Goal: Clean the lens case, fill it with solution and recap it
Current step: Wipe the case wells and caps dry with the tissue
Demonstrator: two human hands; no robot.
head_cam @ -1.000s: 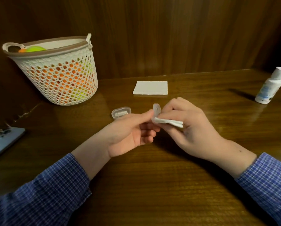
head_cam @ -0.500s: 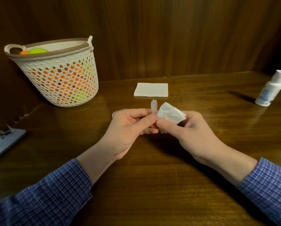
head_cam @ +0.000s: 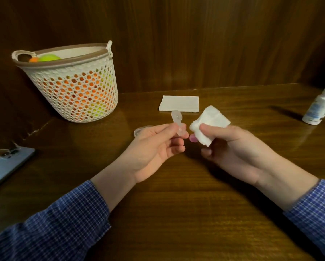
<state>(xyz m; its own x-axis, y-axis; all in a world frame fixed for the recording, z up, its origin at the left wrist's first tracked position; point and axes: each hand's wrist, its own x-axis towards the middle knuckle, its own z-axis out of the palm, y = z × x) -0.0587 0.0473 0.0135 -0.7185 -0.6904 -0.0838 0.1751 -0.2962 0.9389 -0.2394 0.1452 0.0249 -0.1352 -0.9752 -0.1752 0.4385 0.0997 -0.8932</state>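
A dark wooden bench (head_cam: 176, 213) backs onto a wood-panelled wall, carrying a white mesh basket (head_cam: 73, 91) of orange and green balls, a folded tissue (head_cam: 179, 103), a solution bottle (head_cam: 320, 108) at the far right, a phone (head_cam: 5, 166) at the left edge and a clear cap (head_cam: 139, 130) half hidden behind the left hand (head_cam: 154, 147). Half a second ago the tissue wad (head_cam: 208, 123) pressed against the lens case (head_cam: 177, 121); now they are apart. The left hand pinches the case upright between thumb and fingers; the right hand (head_cam: 233, 147) is closed on the wad, palm turned inward.
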